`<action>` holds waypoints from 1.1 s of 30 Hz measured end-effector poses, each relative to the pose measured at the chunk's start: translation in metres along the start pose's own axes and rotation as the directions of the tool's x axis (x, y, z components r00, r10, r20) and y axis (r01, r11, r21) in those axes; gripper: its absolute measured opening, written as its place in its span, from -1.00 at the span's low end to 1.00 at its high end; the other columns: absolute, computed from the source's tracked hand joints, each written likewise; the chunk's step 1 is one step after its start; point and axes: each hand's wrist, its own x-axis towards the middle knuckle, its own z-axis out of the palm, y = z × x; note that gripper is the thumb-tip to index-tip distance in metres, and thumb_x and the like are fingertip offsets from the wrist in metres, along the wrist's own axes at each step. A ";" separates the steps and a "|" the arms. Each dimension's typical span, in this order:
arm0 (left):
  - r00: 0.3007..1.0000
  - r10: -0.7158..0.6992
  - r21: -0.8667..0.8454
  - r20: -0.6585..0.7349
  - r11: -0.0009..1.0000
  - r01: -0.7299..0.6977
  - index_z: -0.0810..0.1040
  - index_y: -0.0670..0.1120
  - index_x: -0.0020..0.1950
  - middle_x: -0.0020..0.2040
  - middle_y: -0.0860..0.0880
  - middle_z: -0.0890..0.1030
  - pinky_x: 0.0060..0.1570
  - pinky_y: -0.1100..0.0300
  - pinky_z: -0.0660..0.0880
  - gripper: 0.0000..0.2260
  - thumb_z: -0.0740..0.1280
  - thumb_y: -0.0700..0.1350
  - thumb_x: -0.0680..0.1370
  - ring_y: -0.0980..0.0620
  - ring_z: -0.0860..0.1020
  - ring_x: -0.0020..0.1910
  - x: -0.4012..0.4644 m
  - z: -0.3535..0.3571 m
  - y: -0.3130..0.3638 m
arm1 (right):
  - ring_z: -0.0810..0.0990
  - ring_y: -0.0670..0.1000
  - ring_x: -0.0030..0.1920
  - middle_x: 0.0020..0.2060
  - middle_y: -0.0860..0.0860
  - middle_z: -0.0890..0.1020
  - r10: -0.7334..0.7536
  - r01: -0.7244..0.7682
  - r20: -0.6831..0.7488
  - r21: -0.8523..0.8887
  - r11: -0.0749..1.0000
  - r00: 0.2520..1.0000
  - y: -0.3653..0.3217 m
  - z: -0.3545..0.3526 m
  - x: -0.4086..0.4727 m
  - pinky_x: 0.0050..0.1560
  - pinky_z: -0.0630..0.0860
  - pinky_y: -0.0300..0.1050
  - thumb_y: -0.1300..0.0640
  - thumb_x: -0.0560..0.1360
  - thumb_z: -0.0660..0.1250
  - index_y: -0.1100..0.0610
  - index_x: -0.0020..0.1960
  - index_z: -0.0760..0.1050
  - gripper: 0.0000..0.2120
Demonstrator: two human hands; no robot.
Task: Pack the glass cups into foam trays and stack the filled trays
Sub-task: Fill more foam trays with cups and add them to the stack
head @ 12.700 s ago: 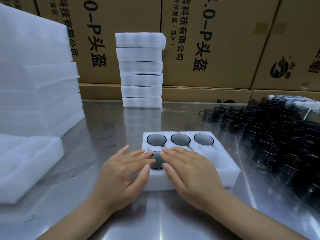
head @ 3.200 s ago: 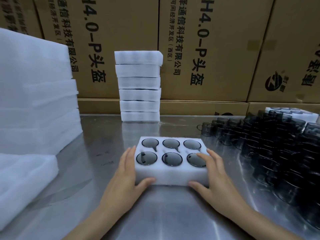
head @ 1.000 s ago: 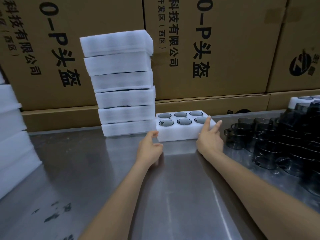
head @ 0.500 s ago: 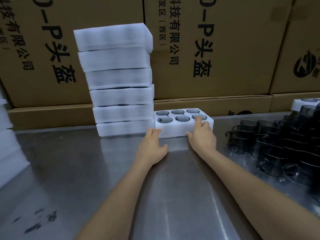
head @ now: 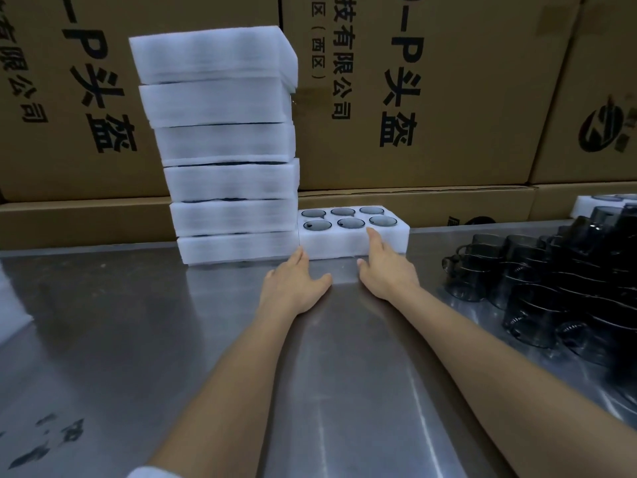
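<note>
Foam comes first on the left: a stack of filled trays [head: 227, 160] stands at the far edge of the steel table [head: 103, 339], six high by my count, leaning a little to the left as it rises. Just right of its base, touching the bottom layer, sits the filled tray [head: 353, 238] I am placing, with six dark glass cups [head: 346, 222] seated in two rows of three. My left hand [head: 293, 288] lies flat on the table with fingers straight, fingertips at the tray's near left corner. My right hand [head: 382, 267] is spread too, fingers laid against the tray's near wall and reaching its top edge, holding nothing.

I judge this the end of the stacking step: the tray is set down as the base of a second stack. Next I need a new empty tray, though I see none here. Loose cups [head: 551, 274] crowd the right side, too many and too overlapped to count. One more white tray [head: 586, 205] shows at the far right, partly hidden.
</note>
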 end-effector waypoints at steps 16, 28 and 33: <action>0.999 0.050 0.052 -0.010 0.997 -0.050 0.29 -0.09 0.46 0.49 -0.02 0.27 0.41 0.02 0.17 -0.50 0.09 0.13 0.58 -0.02 0.24 0.45 -0.112 -0.017 0.025 | 0.49 0.19 0.18 0.21 0.12 0.52 -0.040 0.044 0.089 -0.042 0.998 0.995 -0.008 -0.038 -0.111 0.06 0.41 0.03 0.00 0.59 0.05 0.09 0.37 0.21 -0.62; 0.991 0.126 -0.037 -0.048 0.991 -0.128 0.20 -0.05 0.50 0.43 0.00 0.36 0.37 0.12 0.22 -0.50 0.11 0.10 0.59 -0.01 0.30 0.39 -0.265 -0.043 0.038 | 0.51 0.08 0.19 0.24 0.02 0.52 -0.132 0.134 0.072 -0.019 0.991 0.989 -0.010 -0.078 -0.233 0.07 0.46 -0.03 -0.01 0.59 0.08 0.00 0.40 0.23 -0.62; 0.977 0.211 -0.036 -0.040 0.977 -0.212 0.01 -0.08 0.55 0.44 -0.01 0.32 0.35 0.20 0.20 -0.46 0.08 0.02 0.61 0.03 0.29 0.38 -0.329 -0.063 0.034 | 0.50 0.04 0.17 0.23 -0.01 0.51 -0.161 0.164 0.074 -0.032 0.986 0.984 -0.007 -0.089 -0.266 0.01 0.45 -0.08 -0.03 0.60 0.08 -0.05 0.38 0.26 -0.64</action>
